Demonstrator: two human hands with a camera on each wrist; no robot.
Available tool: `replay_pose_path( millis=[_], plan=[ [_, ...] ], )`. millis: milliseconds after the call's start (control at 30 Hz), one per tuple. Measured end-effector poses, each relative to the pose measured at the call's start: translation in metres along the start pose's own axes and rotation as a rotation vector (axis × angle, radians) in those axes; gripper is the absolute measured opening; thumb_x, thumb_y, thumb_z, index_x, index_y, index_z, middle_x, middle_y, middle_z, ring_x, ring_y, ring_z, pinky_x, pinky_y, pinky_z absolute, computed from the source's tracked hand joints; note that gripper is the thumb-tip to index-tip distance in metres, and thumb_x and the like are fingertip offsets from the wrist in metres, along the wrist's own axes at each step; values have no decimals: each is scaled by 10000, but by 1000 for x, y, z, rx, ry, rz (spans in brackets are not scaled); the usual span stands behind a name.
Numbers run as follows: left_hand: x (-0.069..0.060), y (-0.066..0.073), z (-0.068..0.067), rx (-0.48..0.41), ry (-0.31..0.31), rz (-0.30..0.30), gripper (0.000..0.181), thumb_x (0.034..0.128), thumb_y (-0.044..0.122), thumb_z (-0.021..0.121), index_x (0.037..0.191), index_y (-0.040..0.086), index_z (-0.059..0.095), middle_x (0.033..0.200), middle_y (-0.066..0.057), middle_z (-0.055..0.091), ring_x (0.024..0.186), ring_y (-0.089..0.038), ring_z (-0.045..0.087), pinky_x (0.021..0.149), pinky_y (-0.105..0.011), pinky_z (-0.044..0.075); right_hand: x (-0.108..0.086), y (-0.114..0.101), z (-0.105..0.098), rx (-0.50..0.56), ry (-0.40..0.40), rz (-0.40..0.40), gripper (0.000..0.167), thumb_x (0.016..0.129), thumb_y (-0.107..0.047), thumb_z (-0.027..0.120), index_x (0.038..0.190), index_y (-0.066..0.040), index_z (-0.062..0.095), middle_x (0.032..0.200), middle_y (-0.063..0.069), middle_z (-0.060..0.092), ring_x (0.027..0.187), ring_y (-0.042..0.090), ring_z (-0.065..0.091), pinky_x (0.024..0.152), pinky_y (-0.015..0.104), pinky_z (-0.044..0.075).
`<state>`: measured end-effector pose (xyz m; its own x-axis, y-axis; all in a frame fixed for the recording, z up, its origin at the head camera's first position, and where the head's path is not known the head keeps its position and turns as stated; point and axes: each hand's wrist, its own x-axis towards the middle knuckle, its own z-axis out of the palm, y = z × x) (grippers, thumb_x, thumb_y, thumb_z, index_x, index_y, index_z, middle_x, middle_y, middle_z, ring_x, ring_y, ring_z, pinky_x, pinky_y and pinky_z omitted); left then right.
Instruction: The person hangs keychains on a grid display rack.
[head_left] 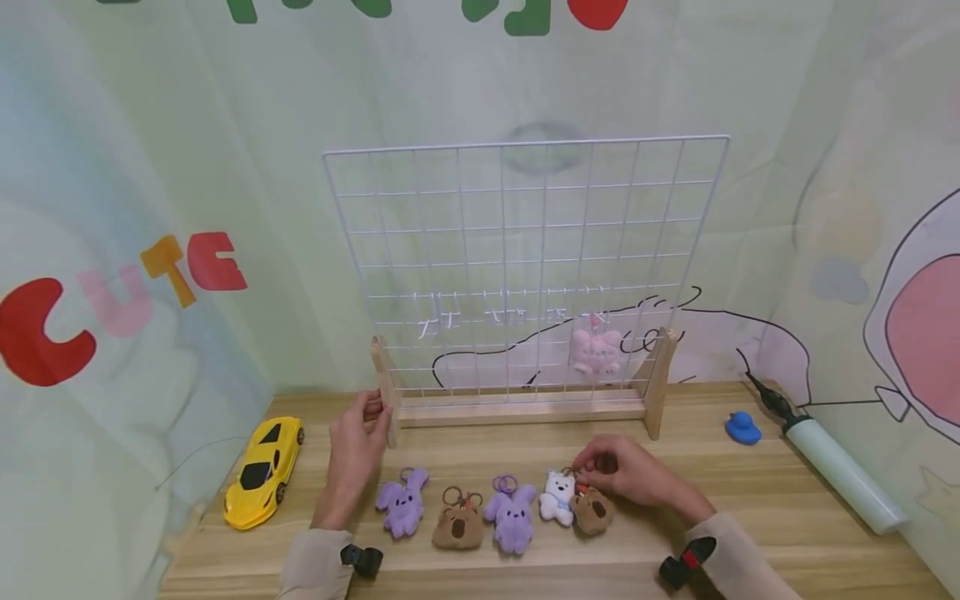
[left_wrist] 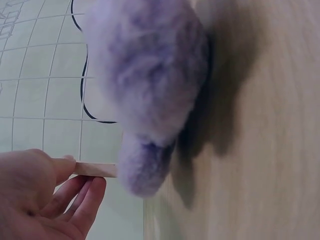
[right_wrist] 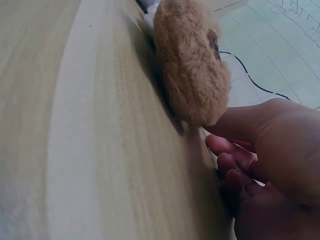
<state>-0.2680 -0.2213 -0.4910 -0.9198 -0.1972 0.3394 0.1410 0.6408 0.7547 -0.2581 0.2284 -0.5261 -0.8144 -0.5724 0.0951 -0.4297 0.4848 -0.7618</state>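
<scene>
My left hand (head_left: 356, 437) pinches the left wooden leg (head_left: 384, 379) of a stand that holds a white wire grid (head_left: 525, 144) upright. In the left wrist view, the thumb and fingers lie on either side of that leg (left_wrist: 95, 169), near a blurred purple plush (left_wrist: 147, 70). My right hand (head_left: 626, 471) pinches a brown plush keychain (head_left: 592, 511) at its ring end; the plush (right_wrist: 192, 65) partly hides the fingertips in the right wrist view. A white bear keychain (head_left: 557, 498) lies against it. A pink plush keychain (head_left: 596, 350) hangs on the grid.
Leftward in the row lie a purple plush (head_left: 512, 518), a brown plush (head_left: 458, 527) and another purple plush (head_left: 403, 507). A yellow toy car (head_left: 262, 473) stands far left. At right are a blue duck (head_left: 743, 427) and a pale pump (head_left: 847, 475). Several white hooks (head_left: 450, 318) sit on the grid.
</scene>
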Motion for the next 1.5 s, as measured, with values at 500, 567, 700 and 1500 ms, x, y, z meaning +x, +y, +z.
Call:
replay_pose_path(
  millis=[500, 567, 700, 1500],
  plan=[
    [-1, 2, 1, 10, -7, -4, 329, 1080, 58, 653, 1389, -52, 619, 1262, -294, 743, 1166, -426, 750, 960, -501, 681, 1, -1, 5, -30, 70, -15, 105, 956, -229, 848, 1040, -194, 796, 893, -62, 672, 812, 28, 586, 671, 185, 522],
    [-1, 1, 1, 25, -11, -7, 330, 1087, 71, 646, 1394, -47, 614, 1265, -290, 742, 1171, -421, 749, 964, -509, 680, 1, -1, 6, -29, 79, -8, 96, 956, -211, 845, 1033, -188, 794, 878, -63, 666, 799, 26, 584, 665, 186, 525],
    [-1, 0, 3, 29, -15, -18, 332, 1089, 81, 648, 1397, -38, 613, 1272, -280, 742, 1178, -412, 748, 963, -509, 683, 1, 0, 7, -61, 106, 28, 81, 956, -119, 808, 1014, -171, 784, 841, -75, 660, 751, 22, 579, 635, 191, 531],
    [-1, 1, 3, 9, -22, -31, 339, 1093, 74, 636, 1414, -29, 604, 1303, -290, 726, 1203, -431, 732, 976, -519, 675, -1, 0, -9, -44, 36, 76, 140, 959, -243, 848, 951, -169, 729, 889, -58, 715, 778, 40, 618, 666, 184, 539]
  ],
)
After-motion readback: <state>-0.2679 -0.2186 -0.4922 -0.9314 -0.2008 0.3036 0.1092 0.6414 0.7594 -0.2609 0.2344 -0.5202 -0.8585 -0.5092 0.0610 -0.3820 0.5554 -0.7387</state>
